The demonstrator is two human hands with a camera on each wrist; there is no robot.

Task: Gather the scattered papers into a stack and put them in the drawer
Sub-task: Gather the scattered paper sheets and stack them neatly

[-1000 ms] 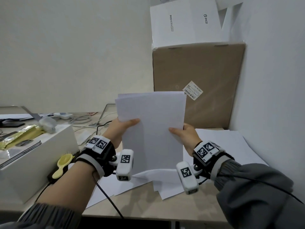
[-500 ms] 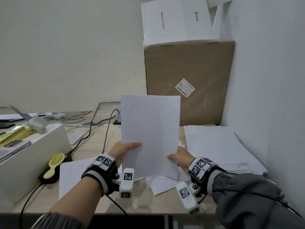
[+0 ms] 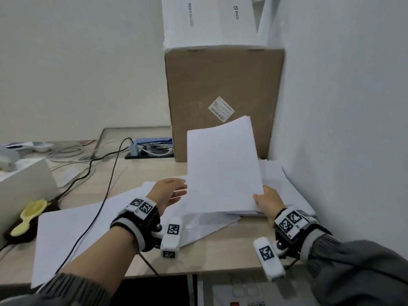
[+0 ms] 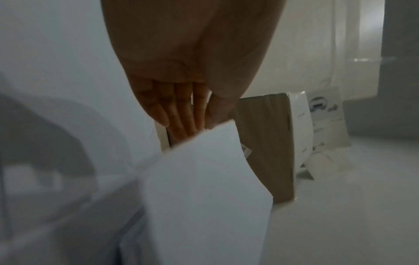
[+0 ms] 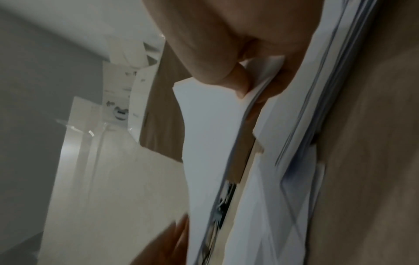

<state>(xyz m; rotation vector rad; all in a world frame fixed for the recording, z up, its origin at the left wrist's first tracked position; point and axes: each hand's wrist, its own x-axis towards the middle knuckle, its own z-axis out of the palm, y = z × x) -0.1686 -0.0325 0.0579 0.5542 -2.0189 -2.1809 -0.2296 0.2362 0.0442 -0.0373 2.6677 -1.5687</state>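
A stack of white papers point(image 3: 223, 168) leans back to the right above the desk. My right hand point(image 3: 261, 198) pinches its lower right corner; in the right wrist view the thumb and fingers point(image 5: 240, 86) clamp the sheets' edge point(image 5: 208, 134). My left hand point(image 3: 176, 189) is open beside the stack's left edge, and its straight fingers point(image 4: 181, 116) touch the paper point(image 4: 204, 188). More sheets lie on the desk: a pile by the wall point(image 3: 287, 188), a few under the stack point(image 3: 209, 221), and a big sheet at the left point(image 3: 70, 230).
A tall cardboard box point(image 3: 220, 85) with a white box point(image 3: 209, 21) on top stands behind the papers against the right wall point(image 3: 342, 129). Cables point(image 3: 106, 173), a yellow brush point(image 3: 28, 217) and a white box point(image 3: 24, 184) are at the left. A white cabinet front point(image 3: 242, 290) shows under the desk edge.
The stack has come down and tilted right toward the pile by the wall. My left hand let go of it and now only touches its edge; the right still holds it.
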